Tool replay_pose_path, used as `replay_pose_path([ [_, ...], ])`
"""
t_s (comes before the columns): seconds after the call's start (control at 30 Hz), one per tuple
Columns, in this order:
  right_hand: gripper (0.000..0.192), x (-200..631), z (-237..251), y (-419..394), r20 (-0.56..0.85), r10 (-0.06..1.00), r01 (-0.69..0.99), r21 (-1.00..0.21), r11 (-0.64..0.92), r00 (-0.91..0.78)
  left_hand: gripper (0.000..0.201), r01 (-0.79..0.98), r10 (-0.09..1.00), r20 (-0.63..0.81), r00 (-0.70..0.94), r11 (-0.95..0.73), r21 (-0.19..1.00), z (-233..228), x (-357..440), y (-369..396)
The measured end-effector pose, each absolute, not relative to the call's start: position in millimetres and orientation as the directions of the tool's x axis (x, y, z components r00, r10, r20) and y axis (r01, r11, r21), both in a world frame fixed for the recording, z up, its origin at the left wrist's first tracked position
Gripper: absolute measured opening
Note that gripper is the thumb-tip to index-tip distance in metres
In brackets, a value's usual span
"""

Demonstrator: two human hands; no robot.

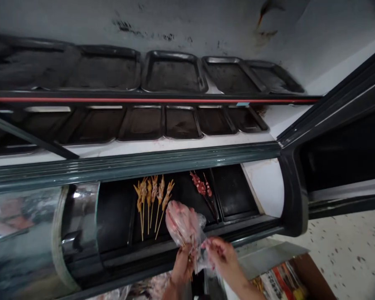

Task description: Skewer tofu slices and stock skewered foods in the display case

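The left hand (181, 266) holds the sticks at the bottom of a clear bag of skewers (184, 227), fingers closed tight around them. The bag points up toward 11 o'clock over the dark tray (115, 216), with the row of yellow skewers (153, 200) at 10 o'clock. At 3 o'clock, the right hand (221, 254) pinches the bag's plastic; the sticks inside are blurry.

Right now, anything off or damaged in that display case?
Mostly the back wall: dark scuffs and a rusty streak near the top right. Trays sit straight; the skewers lie fanned on a tray. Both hands, left hand and right hand, grip a plastic bag of skewers. Nothing spilled.
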State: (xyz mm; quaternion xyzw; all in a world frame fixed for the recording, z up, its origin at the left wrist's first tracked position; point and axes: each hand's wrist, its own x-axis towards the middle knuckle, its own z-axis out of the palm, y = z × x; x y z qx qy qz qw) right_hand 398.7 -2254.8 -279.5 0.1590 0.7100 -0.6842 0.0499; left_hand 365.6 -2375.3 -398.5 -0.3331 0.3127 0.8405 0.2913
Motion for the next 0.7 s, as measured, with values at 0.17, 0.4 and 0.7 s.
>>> replay_pose_path([
  [0.17, 0.034, 393.6, -284.8, -2233.2, -0.387, 0.286, 0.350, -0.920, -0.174, -0.876, 0.016, -0.727, 0.414, -0.710, -0.570, -0.657, 0.200, -400.9, 360.3, -2378.4],
  [0.4, 0.029, 392.1, -300.8, -2211.7, -0.329, 0.469, 0.360, -0.933, -0.026, -0.820, 0.025, -0.792, 0.504, -0.731, -0.460, -0.604, 0.082, -399.4, 349.7, -2381.2],
  [0.7, 0.027, 377.9, -293.9, -2203.3, 0.013, 0.413, 0.266, -0.746, 0.610, -0.910, 0.025, -0.855, 0.641, -0.631, -0.438, -0.514, 0.071, -395.0, 347.7, -2384.5],
])
